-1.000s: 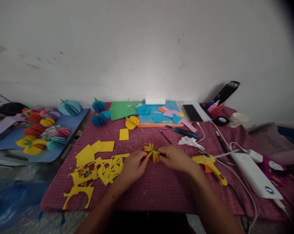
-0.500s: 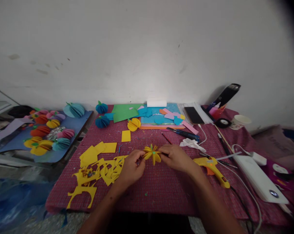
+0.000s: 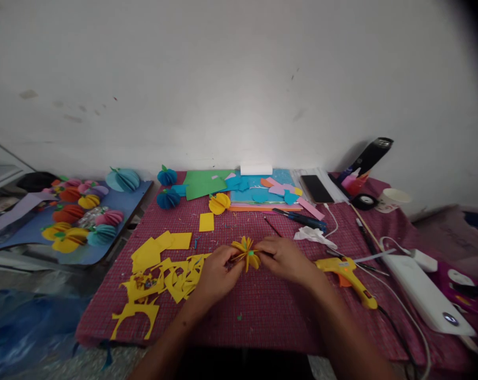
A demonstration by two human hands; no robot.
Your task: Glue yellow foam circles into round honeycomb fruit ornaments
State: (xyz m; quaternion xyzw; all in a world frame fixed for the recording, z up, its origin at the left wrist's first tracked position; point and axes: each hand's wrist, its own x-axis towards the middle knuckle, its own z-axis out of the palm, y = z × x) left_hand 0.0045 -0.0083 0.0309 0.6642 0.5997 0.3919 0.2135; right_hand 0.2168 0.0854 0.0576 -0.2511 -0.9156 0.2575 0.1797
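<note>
A yellow paper pumpkin [image 3: 247, 254] with fanned-out petals and a green spot at its centre is held above the cloth. My left hand [image 3: 222, 272] pinches its left side between thumb and fingers. On the other side, my right hand [image 3: 280, 257] grips the right edge with closed fingers. Yellow paper scraps with round cutouts [image 3: 179, 277] lie left of my left hand, and yellow paper sheets [image 3: 147, 255] lie beyond them. A finished yellow pumpkin [image 3: 219, 203] rests behind, beside a small yellow square [image 3: 206, 222].
A yellow glue gun [image 3: 347, 274] lies right of my right arm, its cable running forward. Behind are a phone [image 3: 317, 189], coloured papers and a cutter [image 3: 300, 217]. A white power bank [image 3: 424, 293] and paper cup [image 3: 393, 199] stand right; paper pumpkins [image 3: 69, 240] sit left.
The yellow pumpkin has been turned between my hands, its green centre now facing more to the right. My left hand has closed further round its left side. The view has shifted slightly.
</note>
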